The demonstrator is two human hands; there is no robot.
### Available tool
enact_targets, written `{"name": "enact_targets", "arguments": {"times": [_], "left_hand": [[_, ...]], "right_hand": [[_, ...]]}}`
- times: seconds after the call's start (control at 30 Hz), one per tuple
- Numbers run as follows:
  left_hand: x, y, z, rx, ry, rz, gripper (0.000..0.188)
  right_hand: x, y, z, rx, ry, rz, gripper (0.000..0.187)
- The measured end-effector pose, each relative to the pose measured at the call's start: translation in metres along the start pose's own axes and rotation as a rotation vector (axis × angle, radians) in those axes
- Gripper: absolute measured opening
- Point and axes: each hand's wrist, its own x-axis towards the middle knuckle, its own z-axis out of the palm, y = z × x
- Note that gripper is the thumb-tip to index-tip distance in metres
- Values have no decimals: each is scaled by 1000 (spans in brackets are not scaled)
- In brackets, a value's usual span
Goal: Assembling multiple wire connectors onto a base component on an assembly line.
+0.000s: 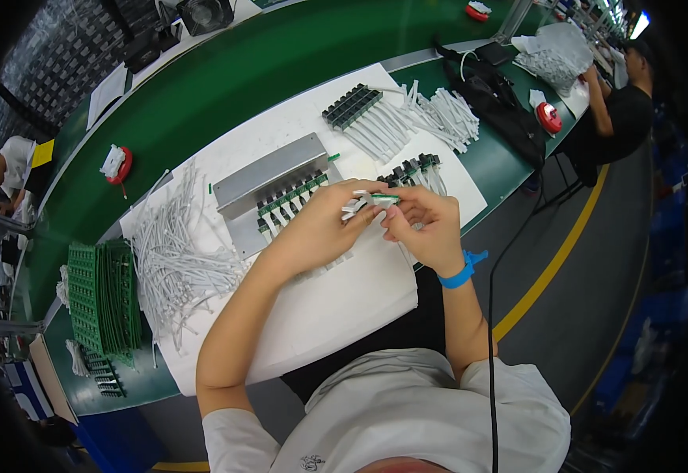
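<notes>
Both my hands meet over the front right of the white-covered work area. Between their fingertips is a small green circuit board (385,199) with white cable pieces at its left end. My left hand (330,221) pinches the white cable side, its fingers closed. My right hand (429,225), with a blue band on the wrist, has thumb and fingers closed on the board's right end. Just behind my left hand stands a grey metal bracket fixture (269,169) with a row of small boards (292,197) and white cables. Fingers partly hide the held board.
Loose white cables (174,252) lie in a heap on the left. Green board panels (98,296) stand in a stack beyond them. Black-connector boards with cables (352,106) and a black bag (494,102) lie at the back right. Another person (624,110) sits at the far right.
</notes>
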Motion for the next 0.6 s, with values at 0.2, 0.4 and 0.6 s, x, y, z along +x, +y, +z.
{"name": "enact_targets", "arguments": {"times": [0.2, 0.4, 0.6], "left_hand": [[-2, -11, 2, 245, -13, 257, 43], [-9, -9, 2, 395, -160, 50, 35], [-8, -12, 3, 474, -139, 36, 29]], "right_hand": [[-4, 3, 2, -49, 26, -53, 21], [-10, 18, 8, -38, 6, 34, 19], [-11, 13, 10, 33, -13, 82, 16]]}}
